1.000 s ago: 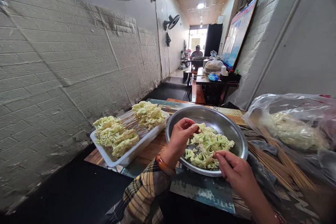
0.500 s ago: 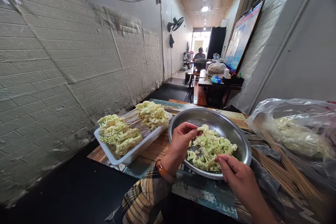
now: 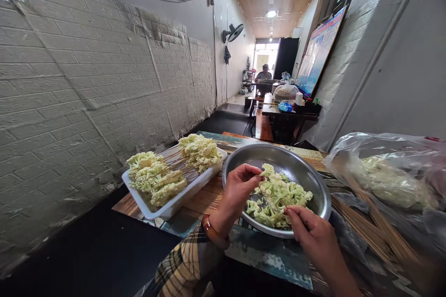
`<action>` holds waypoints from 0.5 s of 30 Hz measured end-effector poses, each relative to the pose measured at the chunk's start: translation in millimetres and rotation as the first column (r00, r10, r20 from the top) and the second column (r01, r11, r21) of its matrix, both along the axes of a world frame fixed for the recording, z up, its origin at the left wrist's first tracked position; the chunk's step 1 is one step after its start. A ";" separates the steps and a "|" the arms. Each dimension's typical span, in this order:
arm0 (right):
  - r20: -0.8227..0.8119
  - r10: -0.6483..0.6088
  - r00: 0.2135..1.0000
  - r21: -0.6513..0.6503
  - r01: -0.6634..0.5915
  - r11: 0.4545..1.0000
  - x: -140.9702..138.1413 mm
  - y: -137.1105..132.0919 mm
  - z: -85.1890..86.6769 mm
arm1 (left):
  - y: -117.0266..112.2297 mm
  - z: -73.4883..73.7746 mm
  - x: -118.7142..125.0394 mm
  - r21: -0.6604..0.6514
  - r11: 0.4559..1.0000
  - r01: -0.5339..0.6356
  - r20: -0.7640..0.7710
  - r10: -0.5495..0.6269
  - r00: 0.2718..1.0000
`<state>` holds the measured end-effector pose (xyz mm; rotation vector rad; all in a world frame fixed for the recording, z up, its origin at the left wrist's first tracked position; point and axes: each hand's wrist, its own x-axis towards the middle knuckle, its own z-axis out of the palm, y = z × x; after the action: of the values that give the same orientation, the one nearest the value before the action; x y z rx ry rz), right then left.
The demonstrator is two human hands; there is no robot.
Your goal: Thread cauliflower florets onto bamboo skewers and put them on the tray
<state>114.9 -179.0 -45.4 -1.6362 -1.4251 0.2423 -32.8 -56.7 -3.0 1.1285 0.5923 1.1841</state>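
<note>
A round metal bowl [image 3: 306, 172] on the wooden table holds loose pale green cauliflower florets [image 3: 278, 195]. My left hand [image 3: 240, 185] reaches over the bowl's near left rim, its fingertips pinched on a floret [image 3: 267, 170] at the top of the pile. My right hand [image 3: 310, 232] is at the bowl's near right rim, fingers curled on the front of the pile; what they grip is too small to make out. A white rectangular tray [image 3: 174, 202] to the left holds cauliflower threaded on bamboo skewers [image 3: 167, 171].
Loose bamboo skewers [image 3: 369, 227] lie on the table to the right, beside a clear plastic bag [image 3: 390, 171] with more cauliflower. A brick wall runs along the left. Further tables [image 3: 285, 111] and a seated person [image 3: 264, 73] are down the corridor.
Both hands have stayed at the bowl, shifting only slightly among the florets. The camera has moved a little.
</note>
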 end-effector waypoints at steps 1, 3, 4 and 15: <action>0.003 0.001 1.000 -0.002 -0.001 1.000 -0.1 -0.1 0.1 | 0.3 -0.2 -0.7 0.000 1.000 0.008 -0.008 -0.008 1.000; 0.017 0.011 1.000 -0.010 -0.011 1.000 0.7 0.1 -0.2 | 0.6 -0.3 -1.5 0.010 1.000 0.013 -0.030 -0.012 0.999; 0.025 0.022 0.999 -0.016 -0.022 1.000 1.6 0.4 -0.5 | 0.6 -0.2 -1.7 0.016 1.000 0.008 -0.043 -0.007 0.999; 0.071 0.094 0.993 -0.044 -0.091 0.995 8.7 3.3 -4.5 | -1.2 6.8 -3.9 0.032 0.999 -0.027 -0.099 0.030 0.995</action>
<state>123.7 -175.7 -49.9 -1.6286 -1.5623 0.2689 -36.7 -57.9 3.7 1.2141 0.6695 1.1699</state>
